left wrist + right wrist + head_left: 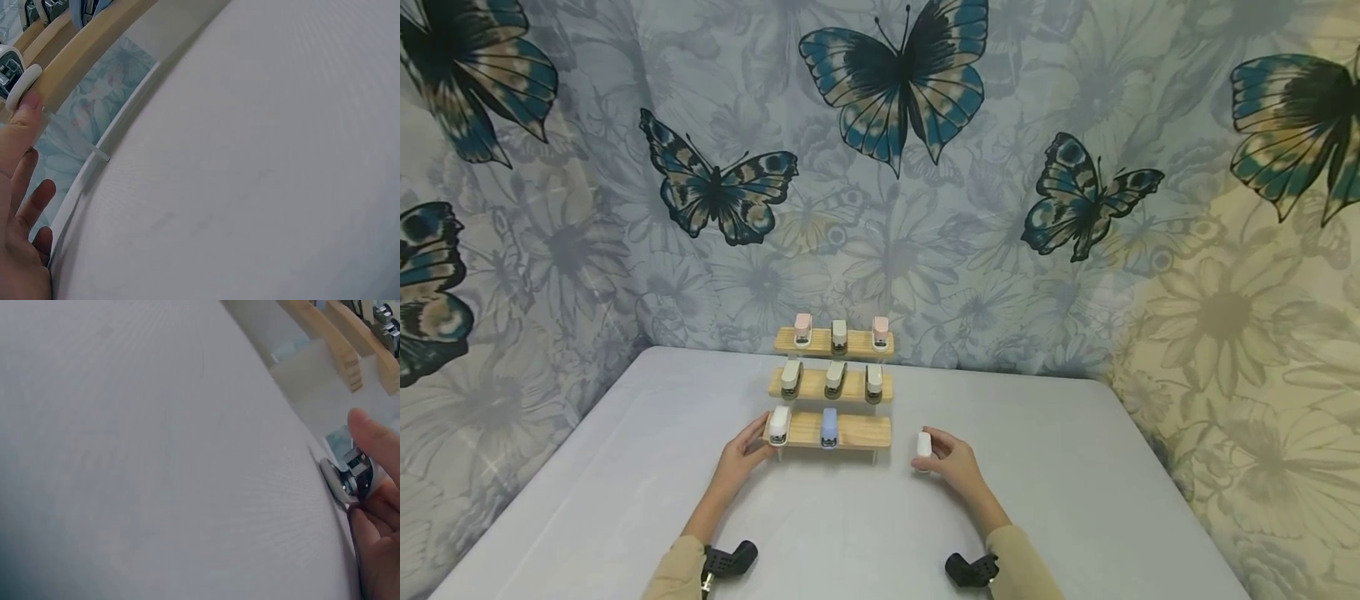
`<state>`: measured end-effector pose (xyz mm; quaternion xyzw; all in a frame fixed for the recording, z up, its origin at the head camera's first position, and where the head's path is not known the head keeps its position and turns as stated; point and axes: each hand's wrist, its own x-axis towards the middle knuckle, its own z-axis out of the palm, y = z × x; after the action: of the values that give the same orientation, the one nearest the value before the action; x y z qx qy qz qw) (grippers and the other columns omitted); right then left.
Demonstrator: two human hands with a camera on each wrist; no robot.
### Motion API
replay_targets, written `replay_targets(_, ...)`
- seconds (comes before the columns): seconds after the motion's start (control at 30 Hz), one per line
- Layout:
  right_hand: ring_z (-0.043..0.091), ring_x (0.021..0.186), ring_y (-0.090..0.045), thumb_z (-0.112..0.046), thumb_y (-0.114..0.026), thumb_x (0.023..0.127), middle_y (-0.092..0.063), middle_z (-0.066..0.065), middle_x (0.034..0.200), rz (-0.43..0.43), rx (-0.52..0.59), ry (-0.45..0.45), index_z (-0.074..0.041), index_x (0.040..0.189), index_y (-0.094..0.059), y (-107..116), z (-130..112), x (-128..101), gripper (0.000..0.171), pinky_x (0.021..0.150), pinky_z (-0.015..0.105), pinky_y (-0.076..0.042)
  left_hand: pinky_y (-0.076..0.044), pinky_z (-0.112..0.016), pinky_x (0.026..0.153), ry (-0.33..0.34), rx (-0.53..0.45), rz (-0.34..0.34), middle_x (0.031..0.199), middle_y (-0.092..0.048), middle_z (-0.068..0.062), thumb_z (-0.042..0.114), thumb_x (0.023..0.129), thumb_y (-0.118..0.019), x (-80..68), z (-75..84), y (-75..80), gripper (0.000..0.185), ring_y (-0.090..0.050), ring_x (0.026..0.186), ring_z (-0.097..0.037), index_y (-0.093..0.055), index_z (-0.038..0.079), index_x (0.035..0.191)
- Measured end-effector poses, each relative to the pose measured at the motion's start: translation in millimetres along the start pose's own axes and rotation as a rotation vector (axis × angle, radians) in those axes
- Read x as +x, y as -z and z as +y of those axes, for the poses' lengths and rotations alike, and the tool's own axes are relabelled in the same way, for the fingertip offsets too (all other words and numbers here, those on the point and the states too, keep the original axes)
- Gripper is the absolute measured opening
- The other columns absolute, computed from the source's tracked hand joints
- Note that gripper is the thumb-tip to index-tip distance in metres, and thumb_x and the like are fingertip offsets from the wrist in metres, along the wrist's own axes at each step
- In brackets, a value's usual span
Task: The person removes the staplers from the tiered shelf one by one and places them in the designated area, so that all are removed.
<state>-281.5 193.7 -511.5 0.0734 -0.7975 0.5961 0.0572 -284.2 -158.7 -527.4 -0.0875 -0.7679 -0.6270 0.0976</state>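
On the left end of the bottom shelf stands a white mini stapler [779, 425]. My left hand [744, 452] pinches it, with the thumb [26, 112] on its base at the front and the index finger behind. A blue mini stapler [829, 427] stands beside it, near the shelf's middle. To the right of the rack, my right hand [953, 462] holds another white mini stapler [923, 446] at the tabletop, thumb in front and fingers behind. Its metal front [359, 469] faces the right wrist camera.
The three-tier wooden rack [871, 430] stands on clear legs at the back of the white table [842, 533]. Pink and pale staplers line its top shelf [859, 343]; cream ones fill the middle shelf [812, 385]. Butterfly-patterned cloth [910, 250] hangs close behind.
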Motion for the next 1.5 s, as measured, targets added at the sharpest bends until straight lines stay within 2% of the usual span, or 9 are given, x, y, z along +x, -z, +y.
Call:
replay_targets(0.3,0.021,0.102,-0.037,-0.021,-0.072,0.053,-0.041,0.013,0.112,0.031,-0.059,-0.031,-0.001,0.109,-0.045,1,2,-3,0.066,0.078,0.017,-0.033,-0.020,-0.042,0.088,-0.026,0.023,-0.044,0.120,-0.034,-0.004,0.029,0.070,-0.058,-0.7,0.9,0.7,0.057,-0.021,0.112,-0.017,-0.033,0.020,0.120)
replay_targets(0.57,0.020,0.104,-0.035,-0.014,-0.071,0.056,-0.039,0.014,0.114,0.031,-0.007,0.004,0.002,0.111,-0.041,0,2,-4,0.064,0.079,0.016,-0.032,-0.021,-0.044,0.087,0.006,0.061,0.004,0.118,-0.036,0.004,0.032,0.067,-0.059,-2.3,1.2,-1.0,0.057,-0.023,0.110,-0.013,-0.035,0.024,0.118)
replay_targets(0.9,0.018,0.105,-0.033,-0.016,-0.070,0.057,-0.036,0.010,0.118,0.026,-0.024,0.017,-0.002,0.117,-0.037,0,-5,9,0.070,0.082,0.018,-0.030,-0.026,-0.047,0.083,-0.036,0.116,0.019,0.117,-0.038,-0.001,0.033,0.069,-0.057,6.4,8.1,2.4,0.057,-0.026,0.109,-0.020,-0.034,0.020,0.120)
replay_targets(1.07,0.016,0.102,-0.036,-0.027,-0.068,0.060,-0.034,0.000,0.120,0.220,-0.067,0.156,-0.019,0.119,-0.035,8,3,22,0.068,0.081,0.025,-0.034,-0.026,-0.047,0.083,-0.055,0.076,0.004,0.118,-0.037,-0.001,0.031,0.069,-0.058,8.7,6.8,0.0,0.056,-0.028,0.108,-0.019,-0.034,0.021,0.119)
replay_targets(1.13,0.013,0.093,-0.042,-0.031,-0.066,0.061,-0.037,-0.007,0.116,0.317,-0.101,0.235,-0.026,0.116,-0.038,10,12,30,0.062,0.073,0.024,-0.040,-0.027,-0.045,0.083,-0.042,0.071,-0.001,0.118,-0.036,0.001,0.032,0.069,-0.058,6.8,4.9,-1.4,0.056,-0.029,0.108,-0.018,-0.034,0.023,0.119)
replay_targets(1.2,0.009,0.083,-0.047,-0.033,-0.065,0.061,-0.041,-0.010,0.111,0.350,-0.130,0.295,-0.030,0.113,-0.041,5,21,37,0.058,0.062,0.023,-0.043,-0.027,-0.045,0.083,-0.024,0.078,0.005,0.118,-0.037,0.002,0.033,0.068,-0.058,3.0,2.8,-2.2,0.056,-0.029,0.107,-0.016,-0.035,0.024,0.118)
replay_targets(1.33,0.009,0.064,-0.051,-0.031,-0.067,0.060,-0.053,-0.007,0.092,0.224,-0.062,0.256,-0.028,0.105,-0.049,-24,24,37,0.049,0.047,0.023,-0.044,-0.028,-0.045,0.082,-0.008,0.089,0.028,0.116,-0.038,0.003,0.034,0.066,-0.059,-4.5,-1.3,-1.0,0.056,-0.031,0.106,-0.016,-0.037,0.025,0.117)
replay_targets(1.43,0.011,0.054,-0.051,-0.029,-0.066,0.061,-0.056,-0.001,0.079,0.023,0.011,0.180,-0.024,0.103,-0.051,-45,11,32,0.045,0.042,0.025,-0.043,-0.028,-0.047,0.081,-0.027,0.080,0.037,0.115,-0.040,0.001,0.032,0.067,-0.060,-6.3,-2.4,-0.6,0.055,-0.032,0.106,-0.018,-0.038,0.023,0.116)
replay_targets(1.5,0.013,0.053,-0.051,-0.026,-0.065,0.063,-0.056,0.003,0.087,-0.130,0.047,0.146,-0.019,0.107,-0.049,-54,-9,29,0.047,0.044,0.028,-0.043,-0.029,-0.047,0.080,-0.028,0.082,0.041,0.115,-0.040,0.002,0.032,0.067,-0.060,-5.9,-2.0,-0.7,0.055,-0.032,0.106,-0.019,-0.038,0.024,0.116)
